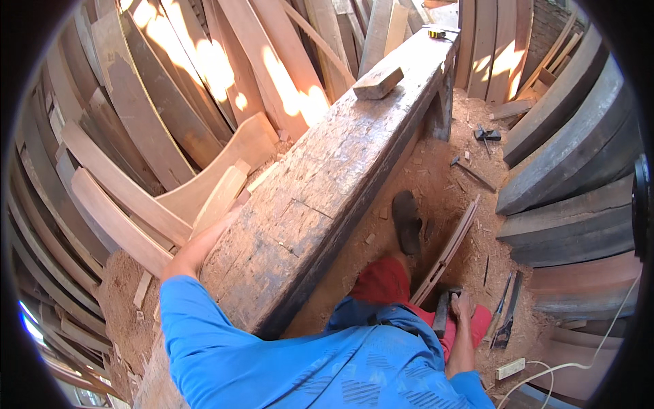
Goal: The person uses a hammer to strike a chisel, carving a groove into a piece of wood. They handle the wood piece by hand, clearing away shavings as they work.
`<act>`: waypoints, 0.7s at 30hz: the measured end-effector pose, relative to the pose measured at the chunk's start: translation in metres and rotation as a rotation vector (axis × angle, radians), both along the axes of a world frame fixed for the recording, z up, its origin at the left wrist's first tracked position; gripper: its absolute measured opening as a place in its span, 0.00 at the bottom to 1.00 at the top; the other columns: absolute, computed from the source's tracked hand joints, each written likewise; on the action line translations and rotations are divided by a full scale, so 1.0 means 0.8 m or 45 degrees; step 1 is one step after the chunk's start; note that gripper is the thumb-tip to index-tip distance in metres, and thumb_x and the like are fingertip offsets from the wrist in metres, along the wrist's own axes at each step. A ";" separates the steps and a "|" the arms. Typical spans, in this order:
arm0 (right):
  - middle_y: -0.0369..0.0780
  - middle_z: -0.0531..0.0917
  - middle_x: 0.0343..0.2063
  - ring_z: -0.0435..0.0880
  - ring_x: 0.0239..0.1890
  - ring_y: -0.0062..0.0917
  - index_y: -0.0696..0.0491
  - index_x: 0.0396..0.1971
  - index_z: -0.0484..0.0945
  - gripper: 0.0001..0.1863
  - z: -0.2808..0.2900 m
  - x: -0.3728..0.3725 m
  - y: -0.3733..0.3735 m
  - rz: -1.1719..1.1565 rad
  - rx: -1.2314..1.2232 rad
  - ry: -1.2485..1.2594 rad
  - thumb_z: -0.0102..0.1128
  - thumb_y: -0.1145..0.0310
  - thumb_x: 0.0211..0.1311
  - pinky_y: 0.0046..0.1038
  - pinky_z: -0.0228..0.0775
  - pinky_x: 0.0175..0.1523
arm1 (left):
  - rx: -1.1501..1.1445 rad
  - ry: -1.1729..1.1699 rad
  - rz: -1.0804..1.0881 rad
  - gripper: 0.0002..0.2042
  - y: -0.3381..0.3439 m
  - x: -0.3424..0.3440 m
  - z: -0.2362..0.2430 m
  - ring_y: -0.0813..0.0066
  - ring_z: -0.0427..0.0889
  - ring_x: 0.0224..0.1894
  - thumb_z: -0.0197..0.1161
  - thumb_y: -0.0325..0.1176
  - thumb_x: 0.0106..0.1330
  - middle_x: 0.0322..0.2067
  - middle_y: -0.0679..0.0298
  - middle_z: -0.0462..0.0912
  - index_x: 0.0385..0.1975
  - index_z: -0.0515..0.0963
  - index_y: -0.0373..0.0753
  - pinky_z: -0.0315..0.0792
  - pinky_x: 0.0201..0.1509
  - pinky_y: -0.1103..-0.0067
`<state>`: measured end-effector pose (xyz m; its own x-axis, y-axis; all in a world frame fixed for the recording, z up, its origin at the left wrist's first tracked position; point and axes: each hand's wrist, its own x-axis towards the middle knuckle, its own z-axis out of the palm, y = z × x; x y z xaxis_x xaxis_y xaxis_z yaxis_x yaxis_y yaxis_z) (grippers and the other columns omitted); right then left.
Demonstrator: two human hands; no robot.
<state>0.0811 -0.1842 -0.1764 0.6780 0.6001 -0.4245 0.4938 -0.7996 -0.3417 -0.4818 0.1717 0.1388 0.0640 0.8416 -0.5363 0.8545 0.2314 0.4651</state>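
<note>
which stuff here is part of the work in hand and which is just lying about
Likely in use:
dark block, at the right hand
pale wood piece, beside the left hand

Apparently lying about:
wooden block on the bench
tape measure
hammer
power strip

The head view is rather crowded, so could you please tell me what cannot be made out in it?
Left hand, head view: fingers hidden beyond the edge of the bench.
Dark tool in the right hand, head view: partly covered by that hand.
Yellow-and-black item, head view: details too small.
Black object at far right, head view: cut off by the picture's dark rim.
</note>
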 end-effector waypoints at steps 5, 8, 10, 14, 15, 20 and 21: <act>0.53 0.83 0.53 0.81 0.56 0.51 0.52 0.54 0.81 0.28 0.003 0.007 -0.001 -0.039 -0.099 -0.028 0.51 0.45 0.67 0.51 0.72 0.59 | -0.047 0.314 -0.333 0.07 0.107 -0.012 -0.043 0.71 0.79 0.38 0.62 0.32 0.65 0.37 0.61 0.82 0.42 0.80 0.45 0.73 0.32 0.79; 0.54 0.86 0.46 0.84 0.51 0.50 0.53 0.47 0.84 0.24 -0.013 0.014 -0.001 -0.040 0.000 -0.045 0.52 0.52 0.63 0.49 0.75 0.55 | -0.037 0.421 -0.383 0.06 0.155 -0.020 -0.062 0.73 0.79 0.36 0.62 0.31 0.65 0.35 0.63 0.81 0.40 0.80 0.44 0.72 0.32 0.81; 0.53 0.86 0.45 0.85 0.50 0.49 0.53 0.46 0.85 0.23 -0.018 0.012 0.001 -0.044 0.060 -0.042 0.52 0.53 0.62 0.48 0.75 0.55 | 0.006 0.502 -0.388 0.06 0.184 -0.030 -0.057 0.75 0.78 0.35 0.62 0.30 0.64 0.34 0.64 0.81 0.39 0.80 0.44 0.71 0.31 0.81; 0.54 0.86 0.44 0.85 0.50 0.50 0.56 0.46 0.84 0.23 -0.012 0.007 -0.005 -0.086 0.183 0.011 0.52 0.54 0.63 0.49 0.74 0.56 | 0.220 0.375 -0.366 0.05 0.241 -0.033 -0.024 0.78 0.77 0.32 0.62 0.29 0.64 0.31 0.66 0.80 0.37 0.80 0.44 0.69 0.30 0.83; 0.54 0.86 0.44 0.85 0.49 0.49 0.56 0.45 0.84 0.22 -0.009 0.004 -0.004 -0.106 0.205 0.028 0.53 0.55 0.63 0.48 0.75 0.56 | 0.323 0.240 -0.344 0.04 0.257 -0.036 0.000 0.78 0.76 0.32 0.62 0.29 0.63 0.31 0.66 0.79 0.37 0.79 0.44 0.68 0.30 0.83; 0.49 0.88 0.33 0.88 0.39 0.37 0.57 0.36 0.86 0.16 -0.074 0.041 -0.007 -0.234 0.714 0.151 0.58 0.59 0.62 0.40 0.78 0.45 | 0.997 -0.661 -0.411 0.08 0.223 0.083 0.224 0.84 0.70 0.30 0.58 0.33 0.70 0.30 0.73 0.71 0.44 0.76 0.42 0.66 0.33 0.84; 0.45 0.87 0.30 0.86 0.36 0.32 0.56 0.34 0.86 0.15 -0.067 0.048 0.003 -0.239 0.788 0.237 0.58 0.60 0.62 0.36 0.76 0.42 | 1.071 -0.537 -0.498 0.14 0.234 0.079 0.276 0.87 0.69 0.34 0.58 0.31 0.72 0.33 0.73 0.72 0.55 0.78 0.38 0.66 0.37 0.85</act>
